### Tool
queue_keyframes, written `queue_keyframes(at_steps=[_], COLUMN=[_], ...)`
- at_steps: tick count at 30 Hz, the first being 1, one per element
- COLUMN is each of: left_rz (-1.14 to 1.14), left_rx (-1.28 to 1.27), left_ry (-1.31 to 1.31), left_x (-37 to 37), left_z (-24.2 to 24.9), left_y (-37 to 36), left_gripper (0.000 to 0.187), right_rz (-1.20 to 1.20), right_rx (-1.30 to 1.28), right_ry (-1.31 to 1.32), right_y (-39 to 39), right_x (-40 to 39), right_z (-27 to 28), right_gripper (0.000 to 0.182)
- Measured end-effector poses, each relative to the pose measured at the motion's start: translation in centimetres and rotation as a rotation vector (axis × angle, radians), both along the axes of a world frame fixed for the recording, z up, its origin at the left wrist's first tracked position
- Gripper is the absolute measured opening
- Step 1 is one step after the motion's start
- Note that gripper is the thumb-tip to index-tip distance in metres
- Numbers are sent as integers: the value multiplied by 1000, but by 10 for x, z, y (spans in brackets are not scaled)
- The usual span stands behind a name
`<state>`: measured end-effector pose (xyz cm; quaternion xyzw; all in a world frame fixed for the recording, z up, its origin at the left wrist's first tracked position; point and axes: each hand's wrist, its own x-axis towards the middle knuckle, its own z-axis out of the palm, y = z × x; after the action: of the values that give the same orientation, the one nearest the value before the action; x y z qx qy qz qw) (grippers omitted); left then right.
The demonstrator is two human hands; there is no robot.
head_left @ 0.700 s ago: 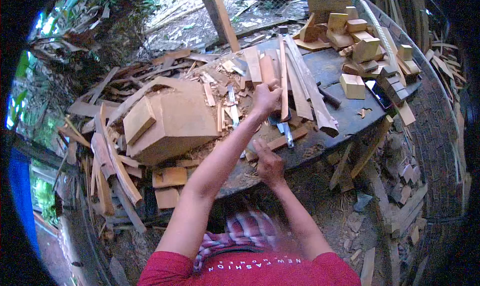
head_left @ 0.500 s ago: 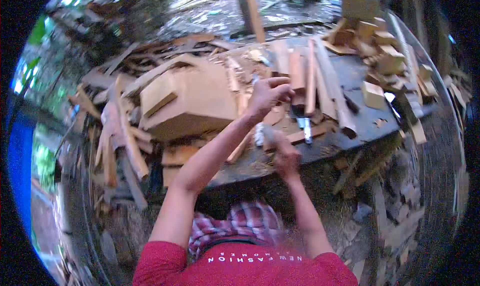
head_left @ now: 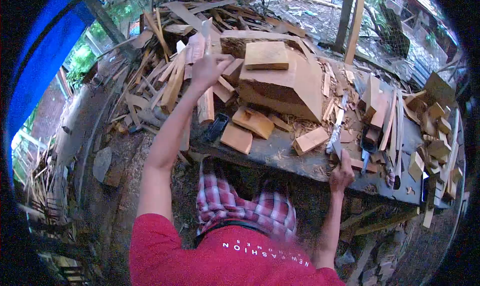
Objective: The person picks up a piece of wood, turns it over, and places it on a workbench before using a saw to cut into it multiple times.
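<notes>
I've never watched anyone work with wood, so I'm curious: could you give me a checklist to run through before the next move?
1. Right hand closed on the grey blade-like tool: ok.
2. Left hand well away from that tool: ok, it is over on the other side of the large block.
3. Left hand has a firm grip on something: cannot tell; its fingertips are unclear.
4. Flat wood piece lying on top of the large block: ok.
5. Workbench free of loose wood scraps: not ok, many lie about.
6. Tool's edge sharp: cannot tell.
</notes>
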<state>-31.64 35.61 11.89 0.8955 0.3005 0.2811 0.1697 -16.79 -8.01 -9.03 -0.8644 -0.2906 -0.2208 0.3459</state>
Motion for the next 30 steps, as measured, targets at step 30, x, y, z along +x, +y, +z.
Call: queue_keyframes(at_steps=[30], left_rz=[507], left_rx=[84], left_ry=[283], left_x=[45], left_z=[-65], left_y=[222], left_gripper=[93], right_rz=[-39], right_rx=[-65], right_ry=[57], right_y=[3], right_x=[4], right_z=[-7], right_gripper=[47])
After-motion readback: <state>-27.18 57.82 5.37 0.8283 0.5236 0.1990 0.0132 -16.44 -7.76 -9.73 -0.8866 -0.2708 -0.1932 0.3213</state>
